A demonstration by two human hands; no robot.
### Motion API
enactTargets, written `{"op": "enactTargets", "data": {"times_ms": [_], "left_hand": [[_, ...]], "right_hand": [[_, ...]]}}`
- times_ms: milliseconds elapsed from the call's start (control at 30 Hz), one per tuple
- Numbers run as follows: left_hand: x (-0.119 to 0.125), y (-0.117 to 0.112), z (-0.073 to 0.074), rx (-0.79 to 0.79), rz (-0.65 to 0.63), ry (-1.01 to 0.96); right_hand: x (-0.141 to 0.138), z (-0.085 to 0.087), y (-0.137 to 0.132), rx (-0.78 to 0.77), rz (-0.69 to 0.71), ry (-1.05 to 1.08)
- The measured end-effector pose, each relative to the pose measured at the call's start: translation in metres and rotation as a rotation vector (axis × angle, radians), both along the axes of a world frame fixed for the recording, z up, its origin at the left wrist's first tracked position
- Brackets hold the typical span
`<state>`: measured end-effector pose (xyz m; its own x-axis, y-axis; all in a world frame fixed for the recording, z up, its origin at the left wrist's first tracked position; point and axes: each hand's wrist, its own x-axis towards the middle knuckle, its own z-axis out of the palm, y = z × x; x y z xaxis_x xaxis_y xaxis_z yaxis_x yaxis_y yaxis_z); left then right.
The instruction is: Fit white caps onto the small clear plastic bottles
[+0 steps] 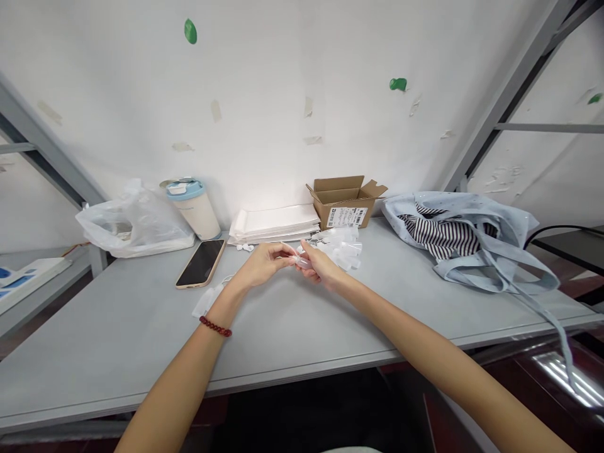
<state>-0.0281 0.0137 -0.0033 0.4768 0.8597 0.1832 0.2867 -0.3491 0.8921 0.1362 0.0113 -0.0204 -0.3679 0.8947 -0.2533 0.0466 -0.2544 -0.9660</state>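
My left hand [264, 264], with a dark red bead bracelet [216, 326] on its wrist, pinches a thin white cord close to the fingertips of my right hand. My right hand [321, 265] is closed on a small clear plastic piece [303, 260] at the end of that cord. The fingers partly hide the piece, so its exact kind does not show. A pile of similar translucent plastic pieces [346, 247] lies just behind my right hand. More translucent pieces with a white cord [204, 304] rest beside my left wrist. Tiny white bits [245, 247] lie behind my left hand.
Along the wall on the grey table [302, 333] stand a white plastic bag [134, 220], a cup with a blue lid [195, 207], a stack of white sheets [274, 223] and an open cardboard box [346, 204]. A phone [201, 263] lies left, a light blue cloth bag [507, 251] right.
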Motion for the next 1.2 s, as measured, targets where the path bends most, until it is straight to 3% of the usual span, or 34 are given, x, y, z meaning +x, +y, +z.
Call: {"op": "enactTargets", "data": {"times_ms": [133,267,500,633,800,1000,1100,1200], "left_hand": [[0.0,0.001,-0.002,0.018,0.006,-0.017],[0.001,0.002,-0.004,-0.073,-0.004,-0.031],[0.002,0.002,-0.002,-0.151,0.113,0.006],[0.003,0.001,-0.004,-0.173,0.123,0.048],[0.004,0.0,-0.004,-0.049,0.154,0.161],[0.003,0.005,-0.005,-0.074,0.247,0.056],[0.003,0.005,-0.005,-0.095,0.264,0.047],[0.003,0.004,-0.004,-0.103,0.23,0.055]], "right_hand": [[0.0,0.0,0.0,0.032,-0.002,0.003],[-0.001,0.002,-0.002,0.08,-0.002,-0.037],[-0.005,0.001,-0.004,0.132,-0.06,-0.02],[-0.005,-0.001,-0.003,0.225,-0.102,-0.059],[-0.006,-0.003,-0.004,0.334,-0.068,-0.058],[-0.006,-0.009,-0.003,0.583,-0.139,-0.163],[-0.005,-0.011,-0.001,0.563,-0.109,-0.139],[-0.004,-0.008,-0.001,0.443,-0.099,-0.048]]}}
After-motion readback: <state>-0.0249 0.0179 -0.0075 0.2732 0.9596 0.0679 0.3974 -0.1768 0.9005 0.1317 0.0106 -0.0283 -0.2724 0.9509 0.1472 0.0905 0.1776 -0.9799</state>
